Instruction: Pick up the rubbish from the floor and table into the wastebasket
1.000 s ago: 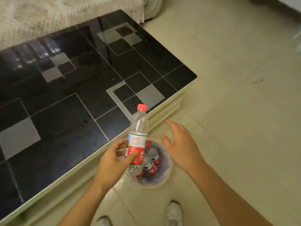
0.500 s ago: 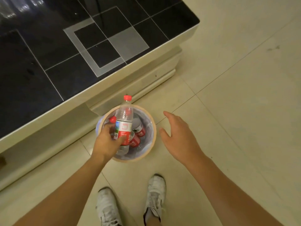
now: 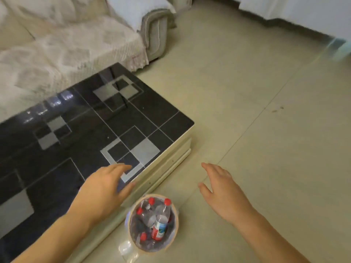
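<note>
Tiled floor [image 3: 266, 130] and black glass coffee table [image 3: 79, 133] show no rubbish left in view. Red-capped plastic bottles [image 3: 158, 219] are stacked in the wastebasket [image 3: 175, 224] beside the table — task judged nearly done. Left hand [image 3: 102, 188] and right hand [image 3: 222, 190] are held above it, fingers spread, nothing gripped.

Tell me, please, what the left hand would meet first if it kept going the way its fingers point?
Probably the black table top: the left hand hovers over its near edge, fingers pointing across it, though its height above is unclear.
</note>
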